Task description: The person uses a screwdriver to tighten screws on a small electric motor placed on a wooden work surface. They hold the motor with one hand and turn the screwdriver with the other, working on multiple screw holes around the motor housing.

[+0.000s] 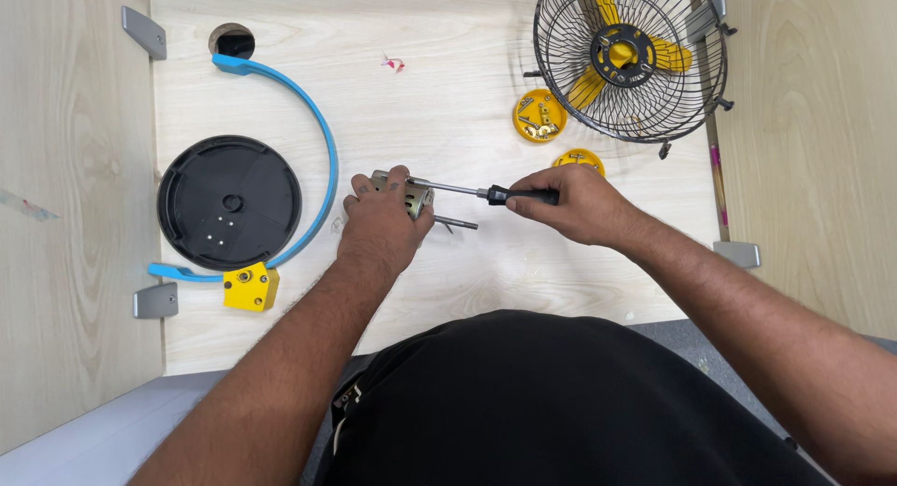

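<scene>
Nearest, a black-clad torso (561, 402), with both forearms reaching forward over the pale wooden worktop (448, 93). Left hand (381, 226) clamped over a small grey metal motor housing (411, 194), fingers curled across its top, seemingly pinning it against the worktop so that it cannot roll or turn; a thin shaft (458, 223) juts from the housing toward the right. Right hand (572, 204) wrapped shut around the black handle of a screwdriver (486, 192), blade laid level and tip meeting the housing's side, likely lined up with a fastener there, though the contact point sits too small to confirm. Just beyond the right hand, two shallow yellow round caps serving as trays: the farther yellow cap (539, 115) holding a loose cluster of brass-coloured screws and small fittings, the nearer yellow cap (578, 158) partly hidden by the knuckles, showing only a few small pieces. Farther right, a black wire fan cage (645, 112) enclosing yellow blades. Well apart on the left, a black round base (229, 203) ringed by a blue curved bracket (318, 121) ending in a yellow block (250, 286).
</scene>
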